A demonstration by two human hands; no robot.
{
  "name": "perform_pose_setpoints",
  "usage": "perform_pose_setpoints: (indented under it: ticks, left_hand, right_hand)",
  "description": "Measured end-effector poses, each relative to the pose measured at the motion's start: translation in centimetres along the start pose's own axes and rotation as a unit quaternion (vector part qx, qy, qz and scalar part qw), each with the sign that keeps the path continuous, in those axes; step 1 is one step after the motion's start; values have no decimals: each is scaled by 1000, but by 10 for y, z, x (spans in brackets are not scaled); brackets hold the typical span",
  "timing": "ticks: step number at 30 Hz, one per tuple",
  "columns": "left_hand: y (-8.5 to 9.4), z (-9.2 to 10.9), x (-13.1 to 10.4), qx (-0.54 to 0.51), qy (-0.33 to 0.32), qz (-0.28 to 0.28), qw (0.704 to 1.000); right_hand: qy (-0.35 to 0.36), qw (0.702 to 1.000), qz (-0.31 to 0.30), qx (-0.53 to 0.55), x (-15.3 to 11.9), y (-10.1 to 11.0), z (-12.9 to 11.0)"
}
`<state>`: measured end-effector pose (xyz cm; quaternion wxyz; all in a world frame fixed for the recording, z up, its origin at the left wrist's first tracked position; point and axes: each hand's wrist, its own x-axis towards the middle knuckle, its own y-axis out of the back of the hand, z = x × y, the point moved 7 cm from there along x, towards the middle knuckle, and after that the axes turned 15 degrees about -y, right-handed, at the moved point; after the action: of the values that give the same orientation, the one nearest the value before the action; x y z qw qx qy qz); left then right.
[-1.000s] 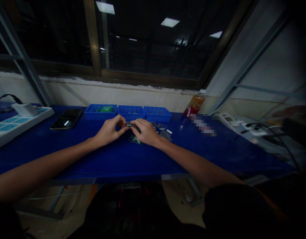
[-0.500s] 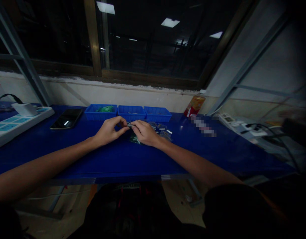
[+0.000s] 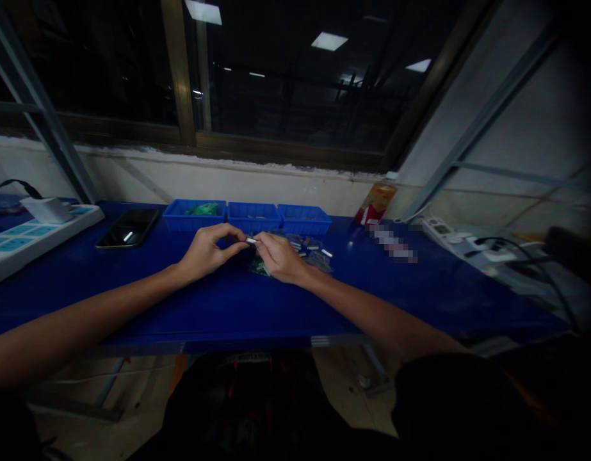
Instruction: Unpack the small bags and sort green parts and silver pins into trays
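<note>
The part point(image 3: 251, 241) is between both hands over the table point(image 3: 218, 314): left hand point(image 3: 206, 253) pinches one end, thumb and finger nearly closed; right hand point(image 3: 282, 258) grips the other; so slight a hold could slip, losing it among the pieces point(image 3: 326, 253)

In mid-frame, a blue table point(image 3: 218, 310) is bearing a power strip point(image 3: 43, 233) and phone point(image 3: 128, 228) at left, bins point(image 3: 253, 225) and small parts point(image 3: 327, 253) centrally, a bottle point(image 3: 376, 203) at right.
</note>
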<state>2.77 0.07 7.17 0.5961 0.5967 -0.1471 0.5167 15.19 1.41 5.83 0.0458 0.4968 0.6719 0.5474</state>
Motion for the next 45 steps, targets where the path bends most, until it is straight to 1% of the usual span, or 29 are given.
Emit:
perform_pose_setpoints:
  ticks: [4, 7, 12, 20, 23, 26, 30, 31, 33, 35, 37, 41, 45]
  left_hand:
    - [3, 0, 0, -14, 7, 23, 1000]
    - [4, 1, 1, -15, 3, 34, 999]
    - [1, 0, 0, -18, 3, 18, 1000]
    - [-4, 1, -1, -33, -7, 7, 999]
    - [-2, 2, 1, -24, -7, 2, 1000]
    - [2, 7, 4, -7, -20, -7, 1000]
    - [7, 10, 4, -18, -32, 7, 999]
    - [6, 10, 4, -27, -35, 4, 999]
    - [3, 10, 4, -34, -45, -20, 998]
    - [0, 10, 4, -18, -54, -49, 997]
    - [1, 10, 5, 5, -57, -57, 997]
    - [6, 6, 6, 32, -30, -46, 998]
    - [4, -1, 4, 34, -1, -58, 998]
  right_hand:
    - [-8, 1000, 0, 12, 1, -2, -1]
    - [-1, 1000, 7, 10, 2, -4, -1]
    - [18, 999, 12, -32, 1, -7, -2]
    - [23, 996, 14, -82, -3, -8, -1]
    - [24, 997, 14, -72, -2, -4, -4]
    - [27, 998, 13, -55, -1, 1, -9]
    - [28, 999, 2, -38, -1, 4, -11]
    - [27, 999, -1, -32, -1, 3, -11]
    - [24, 1000, -8, -13, -1, 3, -10]
    - [18, 1000, -13, 10, -1, 3, -8]
    - [12, 999, -17, 27, -1, 4, -7]
    - [1, 1000, -11, 10, 0, 4, -5]
    - [-3, 1000, 9, -20, 1, 4, -2]
